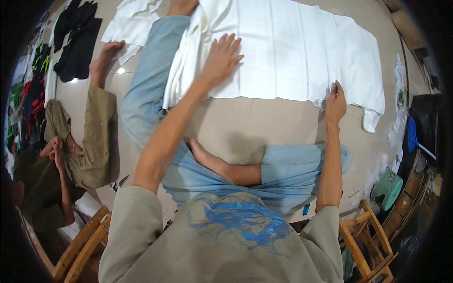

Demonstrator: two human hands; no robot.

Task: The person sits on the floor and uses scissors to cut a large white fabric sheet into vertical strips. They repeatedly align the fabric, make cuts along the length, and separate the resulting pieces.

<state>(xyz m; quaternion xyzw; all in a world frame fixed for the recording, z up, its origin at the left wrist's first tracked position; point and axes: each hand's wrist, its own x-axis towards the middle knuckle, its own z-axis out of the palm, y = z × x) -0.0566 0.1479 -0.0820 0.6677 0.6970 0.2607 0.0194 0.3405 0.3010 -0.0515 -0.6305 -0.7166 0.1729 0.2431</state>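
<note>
A wide white knit cloth (288,52) with thin dark lines running across it is spread on the floor in front of me. Its left part is bunched in folds over my left leg. My left hand (221,61) lies flat on the cloth with its fingers apart. At the cloth's near edge, toward the right, my right hand (335,104) is closed round a small red-and-black tool (336,89). Most of that tool is hidden by the fingers, so its exact kind does not show. The cloth is slightly puckered beside this hand.
Another person (52,165) sits at the left, hands together. Beyond lie black garments (80,49) and more white cloth (130,26). Wooden stools (87,243) flank me. At the right are a green roll (387,188), a blue dustpan (413,134) and white scraps along the floor.
</note>
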